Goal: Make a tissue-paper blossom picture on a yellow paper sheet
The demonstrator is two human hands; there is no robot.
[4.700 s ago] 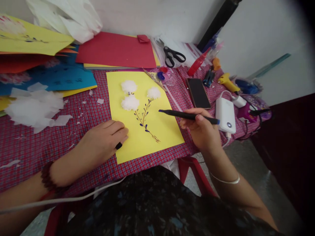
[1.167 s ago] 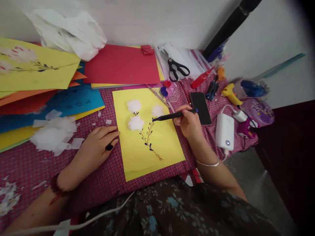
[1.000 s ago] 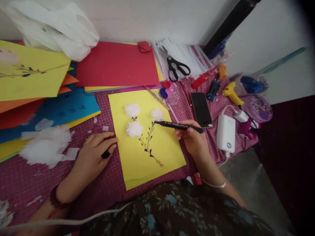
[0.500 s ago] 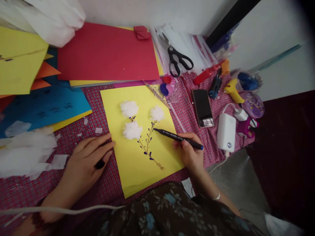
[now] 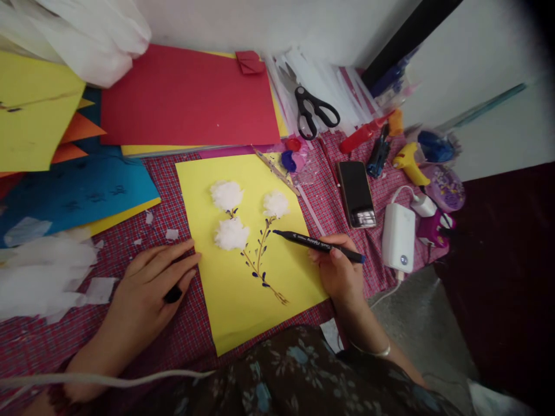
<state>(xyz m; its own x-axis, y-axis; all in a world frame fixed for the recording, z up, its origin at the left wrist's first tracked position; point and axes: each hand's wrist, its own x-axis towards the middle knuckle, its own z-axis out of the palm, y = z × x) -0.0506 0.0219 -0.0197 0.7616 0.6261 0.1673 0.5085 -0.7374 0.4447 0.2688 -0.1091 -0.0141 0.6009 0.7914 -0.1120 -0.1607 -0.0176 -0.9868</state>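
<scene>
A yellow paper sheet [image 5: 229,289] lies on the red checked tablecloth [image 5: 182,323], bearing three white cotton puffs [image 5: 227,195] and a drawn stem with dark leaves [image 5: 260,267]. My right hand [image 5: 337,271] grips a black marker [image 5: 318,245]; its tip points left, just right of the stem under the right puff. My left hand [image 5: 145,289] lies flat on the cloth with fingertips at the sheet's left edge, and a black marker cap [image 5: 172,295] is tucked between its fingers.
Red, blue, orange and yellow paper sheets [image 5: 186,95] stack at the back and left. White cotton [image 5: 39,277] lies at left. Scissors [image 5: 314,110], a phone [image 5: 356,186], a white power bank [image 5: 398,237] and a yellow glue gun [image 5: 410,162] sit at right.
My right hand came down from near the phone to the sheet's right side, bringing the marker tip beside the stem. My left hand stayed at the sheet's left edge.
</scene>
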